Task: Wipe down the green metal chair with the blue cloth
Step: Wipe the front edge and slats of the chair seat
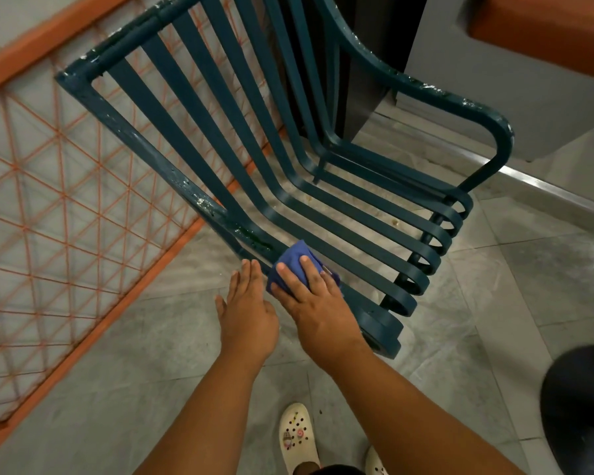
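I see the green metal chair (323, 207) filling the middle of my view, its slatted back rising toward eleven o'clock and its seat slats running out toward four o'clock, where each one curls under into a loop. White flecks and chips show along its frame tubes and on the curved armrest at two o'clock. The blue cloth (294, 260) sits bunched on the near side rail of the seat, just below the centre of the view, where the rail meets the first slat. My right hand (314, 299) lies flat over the cloth, fingers straight and spread, pressing it down onto the rail; the cloth pokes out past the fingertips toward twelve o'clock. My left hand (246, 313) is just beside it at nine o'clock of the right, fingers straight and together, holding nothing; its fingertips reach the lower edge of the rail, though I cannot tell whether they touch it. Both forearms come up from six o'clock. The chair stands on a grey tiled floor (151, 354). Behind the chair's back, from nine to eleven o'clock, runs an orange lattice railing (59, 186). Near six o'clock a white clog shoe (297, 437) with small charms stands on the tiles. A dark rounded object (580, 402) sits at four o'clock, blurred.
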Demonstrator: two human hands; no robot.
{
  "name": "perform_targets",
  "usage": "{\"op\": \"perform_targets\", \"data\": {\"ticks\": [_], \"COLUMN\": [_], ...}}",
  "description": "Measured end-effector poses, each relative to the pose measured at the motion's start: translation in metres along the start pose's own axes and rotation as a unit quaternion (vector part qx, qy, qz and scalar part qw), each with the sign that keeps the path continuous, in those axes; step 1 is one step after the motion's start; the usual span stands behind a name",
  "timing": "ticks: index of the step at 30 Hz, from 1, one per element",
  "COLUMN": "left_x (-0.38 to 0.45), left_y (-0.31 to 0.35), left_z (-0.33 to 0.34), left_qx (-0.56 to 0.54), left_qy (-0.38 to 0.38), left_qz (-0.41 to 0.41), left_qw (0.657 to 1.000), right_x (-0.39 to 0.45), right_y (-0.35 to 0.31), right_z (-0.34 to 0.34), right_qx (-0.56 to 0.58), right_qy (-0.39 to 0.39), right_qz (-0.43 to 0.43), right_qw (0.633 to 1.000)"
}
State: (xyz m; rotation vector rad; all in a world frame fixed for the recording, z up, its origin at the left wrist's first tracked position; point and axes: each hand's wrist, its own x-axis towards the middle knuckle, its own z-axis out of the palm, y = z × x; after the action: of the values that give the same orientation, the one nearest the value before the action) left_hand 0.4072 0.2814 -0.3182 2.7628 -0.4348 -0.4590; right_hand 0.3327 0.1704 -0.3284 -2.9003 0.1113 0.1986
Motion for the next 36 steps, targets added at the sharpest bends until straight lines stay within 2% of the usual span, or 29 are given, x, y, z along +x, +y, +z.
{"op": "perform_targets", "data": {"ticks": [6,12,18,26,36], "left_x": [0.0,-0.007,-0.005,-0.007,-0.018], "left_y": [0.001,0.009,0.015,0.012,0.012], "left_z": [-0.002,0.0,0.0,0.001,-0.001], "left_qx": [-0.005,-0.012,0.0,0.008,0.0], "left_qy": [0.001,-0.006,-0.008,-0.021,-0.019], "left_qz": [0.004,0.001,0.019,0.04,0.028], "left_qw": [1.0,1.0,1.0,0.999,0.999], "right_x": [0.005,0.026,-0.04,-0.119,0.002], "right_y": [0.004,-0.002,0.027,0.052,0.003], "right_z": [-0.015,-0.022,-0.01,0.015,-0.02], "right_qx": [0.046,0.041,0.065,0.073,0.061], "right_qy": [-0.028,-0.037,-0.011,0.087,0.03], "right_qz": [0.075,0.042,0.053,0.085,0.06], "right_qw": [0.996,0.998,0.996,0.99,0.996]}}
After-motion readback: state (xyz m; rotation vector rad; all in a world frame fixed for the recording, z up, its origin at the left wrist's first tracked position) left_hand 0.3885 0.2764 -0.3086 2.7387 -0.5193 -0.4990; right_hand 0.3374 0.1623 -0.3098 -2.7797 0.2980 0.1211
